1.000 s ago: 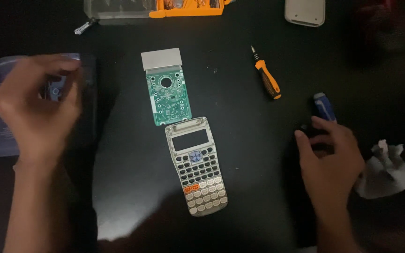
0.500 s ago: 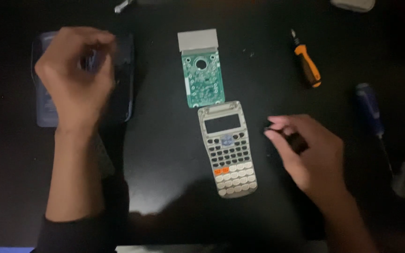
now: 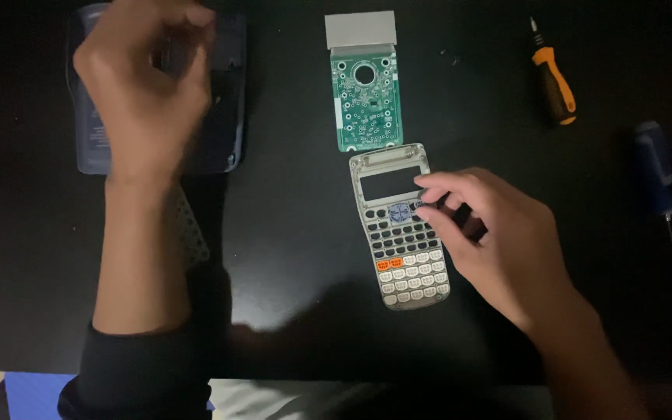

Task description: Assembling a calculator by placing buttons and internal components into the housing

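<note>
Left hand: the left hand [image 3: 145, 93] hovers over the dark blue plastic calculator back cover [image 3: 227, 93] at the desk's upper left, fingers curled inward; blurred, so I cannot tell whether it pinches anything.
Right hand: the right hand [image 3: 499, 241] rests at the right edge of the grey calculator front shell with its keypad [image 3: 402, 233], fingertips pressed close on the upper keys and curled around a small dark item, too hidden to identify.
Front shell: lies face up in the middle of the black desk [image 3: 289, 257]; its display window is an empty dark opening.
Circuit board: the green circuit board with a grey screen panel [image 3: 365, 93] lies just above the shell, touching its top edge.
Progress: the calculator is apart in three pieces; nothing is rejoined.
Tools: an orange-handled screwdriver [image 3: 554, 82] and a blue-handled screwdriver [image 3: 657, 179] lie untouched, well to the right.
</note>
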